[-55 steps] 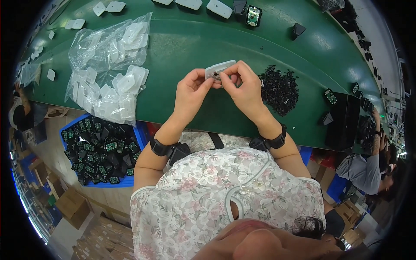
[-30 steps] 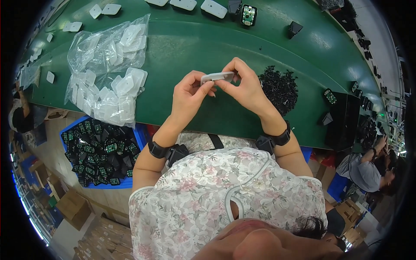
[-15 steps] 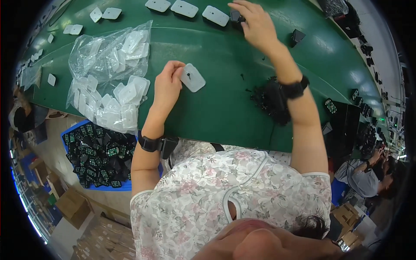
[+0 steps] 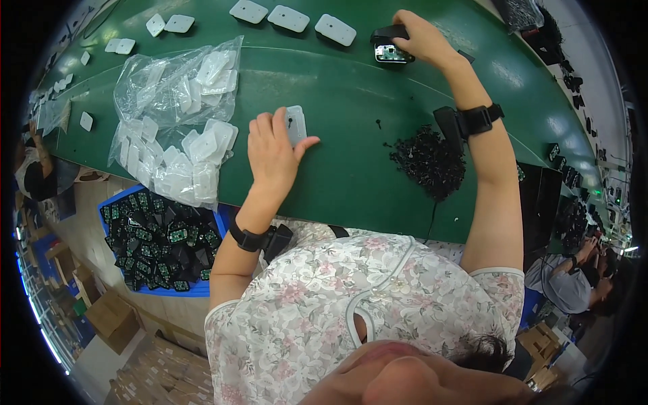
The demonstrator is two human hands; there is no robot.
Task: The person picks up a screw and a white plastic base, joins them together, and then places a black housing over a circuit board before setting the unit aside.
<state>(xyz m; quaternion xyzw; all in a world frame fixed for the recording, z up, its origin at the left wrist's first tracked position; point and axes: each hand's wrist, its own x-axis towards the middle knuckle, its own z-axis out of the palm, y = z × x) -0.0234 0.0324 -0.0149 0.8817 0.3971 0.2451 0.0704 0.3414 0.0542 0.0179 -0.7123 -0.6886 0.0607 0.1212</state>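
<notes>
At the far side of the table my right hand [image 4: 426,42] grips a black housing [image 4: 390,32], tilted so that its green circuit board and pale inner rim face me. My left hand [image 4: 273,150] is spread, thumb apart, partly over a translucent white cover plate [image 4: 297,123] lying on the green table [image 4: 337,162]. A small dark piece sits in the hole of that plate. Right of the left hand lies a heap of small black parts [image 4: 428,162], and one loose black piece [image 4: 379,124] rests apart from it.
Plastic bags of white covers [image 4: 179,145] lie to the left. White-topped units [image 4: 335,30] stand along the far side. Below the table's left edge, a blue bin [image 4: 202,289] holds many black housings with boards. A black box [image 4: 540,202] stands at right; co-workers sit at both sides.
My right hand has shifted slightly right and tipped the black housing, so its board now shows. My left hand has loosened from the plate's edge and spread over it.
</notes>
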